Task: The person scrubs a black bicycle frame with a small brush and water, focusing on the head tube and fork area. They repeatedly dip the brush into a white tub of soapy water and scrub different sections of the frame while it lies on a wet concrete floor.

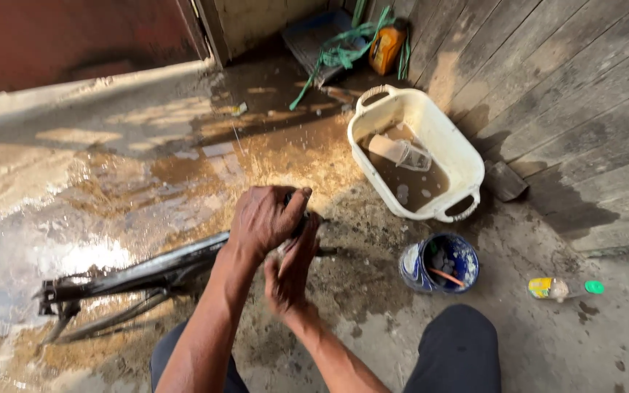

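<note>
Fingers (285, 211) grip bicycle frame (140, 273), lying left-right.

One head-worn view looks steeply down, close over the hands (278, 244) and wet floor (96, 211).

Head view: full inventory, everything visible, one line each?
Bicycle frame: 1, black, lying on the wet ground, lower left.
Basin: 1, white, right of centre, holding muddy water.
Clear cup: 1, lying in the basin's water.
Bowl: 1, blue, below the basin, with small items inside.
Small bottle: 1, yellow label and green cap, lying at right.
Jug: 1, orange, top centre by the wall.
Green strap: 1, beside the jug.
Left hand: gripping a dark part at the frame's end.
Right hand: just beneath, on the same end.
</note>
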